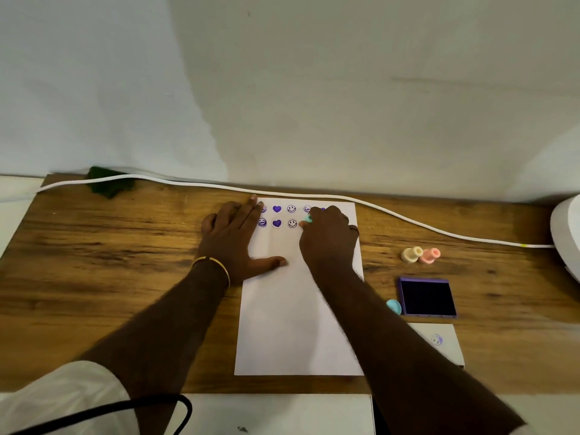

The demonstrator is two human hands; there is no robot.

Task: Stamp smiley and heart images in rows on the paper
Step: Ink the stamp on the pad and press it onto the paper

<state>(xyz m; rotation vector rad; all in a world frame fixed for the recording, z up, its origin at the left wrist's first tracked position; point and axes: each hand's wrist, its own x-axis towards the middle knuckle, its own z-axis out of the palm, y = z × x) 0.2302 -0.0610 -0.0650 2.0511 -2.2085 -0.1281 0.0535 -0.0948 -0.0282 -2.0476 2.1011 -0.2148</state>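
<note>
A white sheet of paper (295, 315) lies on the wooden table, with two rows of purple smileys and hearts (276, 216) stamped along its far edge. My left hand (233, 240) lies flat, fingers spread, on the paper's left edge, covering the first prints. My right hand (328, 237) is closed around a teal stamp (308, 218) and presses it down on the second row, right of the third print. Part of the top row is hidden behind this hand.
To the right stand a cream stamp (411, 254) and a pink stamp (430, 255), a purple ink pad (427, 297) with a teal cap (394, 306) beside it, and a white card (437, 342). A white cable (408, 218) runs along the back.
</note>
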